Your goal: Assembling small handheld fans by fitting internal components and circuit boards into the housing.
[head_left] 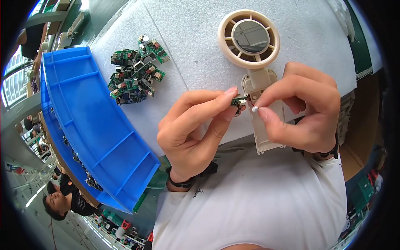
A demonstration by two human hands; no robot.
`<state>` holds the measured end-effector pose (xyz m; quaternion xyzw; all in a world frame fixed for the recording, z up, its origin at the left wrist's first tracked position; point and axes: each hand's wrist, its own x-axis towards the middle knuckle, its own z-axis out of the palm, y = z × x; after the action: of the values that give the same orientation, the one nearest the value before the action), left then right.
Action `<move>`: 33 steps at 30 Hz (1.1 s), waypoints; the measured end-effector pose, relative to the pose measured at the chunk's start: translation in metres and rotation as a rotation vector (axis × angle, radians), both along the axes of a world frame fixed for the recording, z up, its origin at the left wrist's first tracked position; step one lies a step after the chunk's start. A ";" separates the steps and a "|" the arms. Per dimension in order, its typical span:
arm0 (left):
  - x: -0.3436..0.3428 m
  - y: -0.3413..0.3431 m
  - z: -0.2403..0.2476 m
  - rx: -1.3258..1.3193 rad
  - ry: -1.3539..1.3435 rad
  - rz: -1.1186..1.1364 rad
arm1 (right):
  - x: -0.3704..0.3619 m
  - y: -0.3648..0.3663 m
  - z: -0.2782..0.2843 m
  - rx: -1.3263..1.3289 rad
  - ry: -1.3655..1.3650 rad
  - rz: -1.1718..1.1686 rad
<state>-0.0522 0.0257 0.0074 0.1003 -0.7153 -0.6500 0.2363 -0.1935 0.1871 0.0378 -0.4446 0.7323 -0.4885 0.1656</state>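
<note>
Between the thumb and fingers of my left hand (196, 125) is a small green circuit board (238, 102). My right hand (302, 108) pinches a tiny white connector plug (255, 108) close to the board's right edge, with a thin dark red wire running by it. Under both hands lies a cream handheld fan: its round head (249, 38) has a mirror-like disc in the middle, and its handle shell (266, 129) points toward me. My right hand covers part of the handle.
A loose pile of green circuit boards (135, 75) lies on the white foam sheet (187, 37) at the left. Beside it stands a blue plastic bin (93, 112) with more small parts along its far-left side. A cardboard box (361, 133) is at the right. Other people are in the left background.
</note>
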 end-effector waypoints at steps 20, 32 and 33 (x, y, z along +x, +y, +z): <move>0.002 0.002 -0.009 -0.172 0.070 0.015 | 0.008 -0.011 -0.025 -0.193 0.526 -0.119; 0.004 0.029 -0.009 -0.579 0.080 0.188 | 0.034 -0.014 -0.018 -0.175 0.244 -0.308; 0.003 0.031 -0.010 -0.613 0.101 0.209 | 0.034 -0.014 -0.018 -0.177 0.231 -0.311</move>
<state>-0.0491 0.0569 -0.0027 0.0651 -0.8509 -0.3809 0.3558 -0.1592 0.1734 0.0202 -0.3921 0.7604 -0.5165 -0.0369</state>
